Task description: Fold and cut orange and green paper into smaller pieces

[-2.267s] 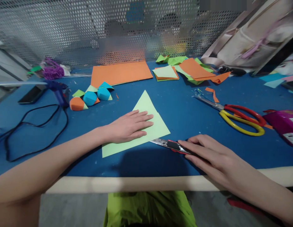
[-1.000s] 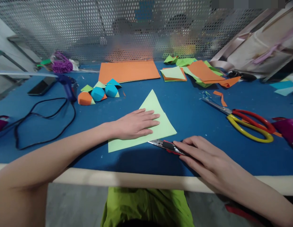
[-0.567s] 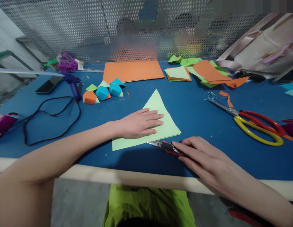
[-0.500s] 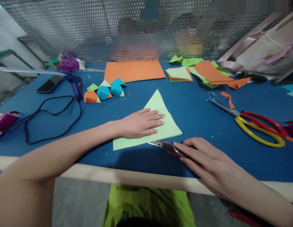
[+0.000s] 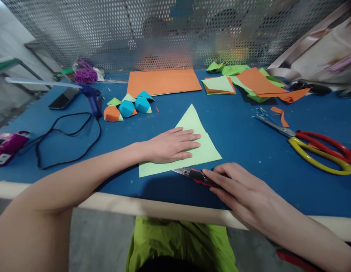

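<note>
A light green sheet of paper [image 5: 208, 148], folded into a triangle, lies on the blue tabletop with its point away from me. My left hand [image 5: 171, 145] rests flat on it, fingers stretched out, pressing it down. In my right hand [image 5: 243, 189] is a utility knife [image 5: 199, 176] with a black and red handle. Its blade points left and sits at the paper's near edge, the tip close to or just under the fold; I cannot tell which. Part of the handle is hidden by my fingers.
Large scissors [image 5: 319, 149] with red and yellow handles lie right. Small folded paper shapes [image 5: 127, 107], a glue gun [image 5: 92, 100] with its looping cord and a phone [image 5: 63, 99] are left. Orange sheets [image 5: 164, 82] and paper scraps [image 5: 257, 83] lie before a perforated metal screen [image 5: 175, 34].
The utility knife has slid slightly left along the paper's near edge with my right hand. My left hand stays flat on the paper. The whole view has shifted a little.
</note>
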`<state>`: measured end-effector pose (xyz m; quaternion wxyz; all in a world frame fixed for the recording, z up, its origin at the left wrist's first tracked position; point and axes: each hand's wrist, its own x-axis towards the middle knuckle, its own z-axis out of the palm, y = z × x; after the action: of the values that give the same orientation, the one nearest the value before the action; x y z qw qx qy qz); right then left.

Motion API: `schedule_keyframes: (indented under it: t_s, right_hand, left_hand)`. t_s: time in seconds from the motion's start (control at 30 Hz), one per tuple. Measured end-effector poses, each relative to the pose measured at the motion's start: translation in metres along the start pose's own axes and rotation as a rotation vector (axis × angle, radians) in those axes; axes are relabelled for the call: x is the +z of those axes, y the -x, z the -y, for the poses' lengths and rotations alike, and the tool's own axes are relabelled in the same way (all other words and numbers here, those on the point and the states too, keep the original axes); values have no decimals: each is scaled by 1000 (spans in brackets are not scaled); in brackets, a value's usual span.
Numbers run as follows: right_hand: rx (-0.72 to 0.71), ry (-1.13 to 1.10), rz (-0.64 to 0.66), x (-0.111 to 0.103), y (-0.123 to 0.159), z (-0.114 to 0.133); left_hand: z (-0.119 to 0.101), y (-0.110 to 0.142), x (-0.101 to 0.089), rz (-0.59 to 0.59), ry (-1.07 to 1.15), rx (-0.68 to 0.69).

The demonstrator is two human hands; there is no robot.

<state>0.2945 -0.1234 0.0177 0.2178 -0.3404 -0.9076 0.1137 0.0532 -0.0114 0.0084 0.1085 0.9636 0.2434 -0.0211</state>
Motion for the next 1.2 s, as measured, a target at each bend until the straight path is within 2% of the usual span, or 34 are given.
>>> schedule_keyframes:
  t_s: [0.47, 0.97, 1.2]
  right_hand:
    - [-18, 48, 5, 8, -10, 8]
    - [-22, 26, 37, 17, -19, 17]
    - [106, -2, 18, 30, -19, 24]
  left_hand:
    - [-2, -1, -3, 40, -16, 2]
    - [-1, 0, -1, 27, -15, 7]
    - [-1, 0, 0, 16, 3, 3]
